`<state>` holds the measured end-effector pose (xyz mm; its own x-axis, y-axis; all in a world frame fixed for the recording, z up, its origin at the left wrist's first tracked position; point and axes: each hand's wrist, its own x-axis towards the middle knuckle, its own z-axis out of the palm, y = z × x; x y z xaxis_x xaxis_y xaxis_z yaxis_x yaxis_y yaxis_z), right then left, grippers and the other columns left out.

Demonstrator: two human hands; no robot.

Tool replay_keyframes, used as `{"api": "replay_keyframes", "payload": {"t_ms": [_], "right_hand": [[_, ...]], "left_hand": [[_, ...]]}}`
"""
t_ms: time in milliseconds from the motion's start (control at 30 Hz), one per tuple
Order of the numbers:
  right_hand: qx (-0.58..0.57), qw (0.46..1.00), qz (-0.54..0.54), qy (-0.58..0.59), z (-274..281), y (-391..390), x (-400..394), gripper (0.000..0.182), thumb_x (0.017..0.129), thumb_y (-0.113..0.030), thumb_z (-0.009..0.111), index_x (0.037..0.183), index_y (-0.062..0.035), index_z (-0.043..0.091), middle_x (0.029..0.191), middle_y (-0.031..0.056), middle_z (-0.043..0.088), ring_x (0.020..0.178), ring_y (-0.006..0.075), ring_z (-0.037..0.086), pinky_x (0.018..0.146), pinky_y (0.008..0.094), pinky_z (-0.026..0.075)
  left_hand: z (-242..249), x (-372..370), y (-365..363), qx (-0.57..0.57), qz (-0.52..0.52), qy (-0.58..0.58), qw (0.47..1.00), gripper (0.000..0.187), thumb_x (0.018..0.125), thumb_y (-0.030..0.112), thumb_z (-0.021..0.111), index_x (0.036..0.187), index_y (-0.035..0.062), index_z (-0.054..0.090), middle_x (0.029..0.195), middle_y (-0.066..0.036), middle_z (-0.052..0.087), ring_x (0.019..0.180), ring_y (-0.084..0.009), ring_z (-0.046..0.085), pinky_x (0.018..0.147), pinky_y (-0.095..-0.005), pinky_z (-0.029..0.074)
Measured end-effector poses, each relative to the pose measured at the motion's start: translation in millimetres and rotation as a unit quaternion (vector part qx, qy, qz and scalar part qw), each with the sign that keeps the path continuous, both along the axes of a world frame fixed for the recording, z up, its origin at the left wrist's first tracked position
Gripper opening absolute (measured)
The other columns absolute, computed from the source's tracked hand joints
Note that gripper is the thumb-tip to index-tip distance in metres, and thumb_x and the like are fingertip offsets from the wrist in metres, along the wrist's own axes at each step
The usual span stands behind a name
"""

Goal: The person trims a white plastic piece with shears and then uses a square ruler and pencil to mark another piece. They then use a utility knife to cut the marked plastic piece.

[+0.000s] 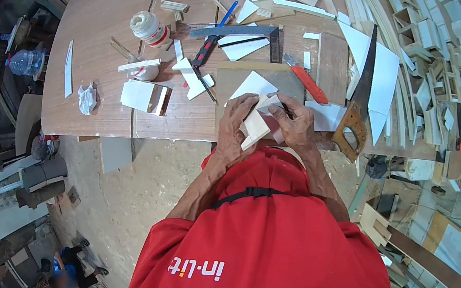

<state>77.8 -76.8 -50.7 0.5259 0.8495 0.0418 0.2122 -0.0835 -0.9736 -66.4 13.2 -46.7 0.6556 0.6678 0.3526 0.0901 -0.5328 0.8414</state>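
Observation:
Both hands grip a small wooden box-like piece (255, 127) with pale wood and white faces, at the table's near edge. My left hand (237, 122) wraps its left side. My right hand (294, 124) closes over its upper right side, with the fingers bent on the top. Under and beyond the piece lie a white triangular offcut (256, 82) and a brown board (223, 76). A red utility knife (307, 84) rests beyond my right hand, and a handsaw (354, 121) lies to its right. Part of the piece is hidden by the fingers.
On the table (106, 16) stand an open glue jar (148, 28) and a white cup (145, 71). A try square (236, 33), a small white-topped block (142, 97) and a crumpled white cloth (87, 98) lie about. Wood strips (374, 34) crowd the right. Another person (68, 272) is low at left.

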Motion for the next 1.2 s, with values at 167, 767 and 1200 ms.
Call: {"api": "replay_keyframes", "payload": {"t_ms": [167, 767, 1200], "right_hand": [[0.005, 0.999, 0.003, 0.040, -11.6, -1.1, 1.6, 0.031, 0.087, -0.014, 0.068, 0.111, 0.0054, 0.064, 0.100, 0.0168, 0.069, 0.090, 0.0210, 0.065, 0.079, 0.0327, 0.050], [0.056, 0.997, 0.039, 0.032, 2.3, 5.8, 0.6, 0.027, 0.094, -0.012, 0.060, 0.116, 0.0020, 0.063, 0.100, 0.0103, 0.068, 0.089, 0.0131, 0.062, 0.081, 0.0275, 0.049], [-0.028, 0.999, 0.031, 0.009, 8.7, 15.9, 5.4, 0.033, 0.088, -0.015, 0.062, 0.114, 0.0050, 0.063, 0.097, 0.0206, 0.067, 0.084, 0.0236, 0.066, 0.075, 0.0331, 0.050]], "left_hand": [[-4.6, 1.0, -0.3, -0.007, 0.001, -0.005, 1.000, 0.045, 0.078, 0.011, 0.070, 0.121, 0.0041, 0.061, 0.116, -0.018, 0.061, 0.109, -0.0306, 0.057, 0.093, -0.0383, 0.044], [-14.5, 12.4, 1.6, 0.084, 0.108, -0.026, 0.990, 0.032, 0.072, 0.009, 0.074, 0.104, 0.0064, 0.069, 0.106, -0.012, 0.066, 0.095, -0.0291, 0.061, 0.082, -0.0374, 0.048], [-11.2, 17.3, 7.7, -0.036, 0.110, -0.004, 0.993, 0.020, 0.082, 0.006, 0.067, 0.101, 0.0009, 0.069, 0.103, -0.013, 0.069, 0.091, -0.0267, 0.063, 0.083, -0.0342, 0.048]]}}
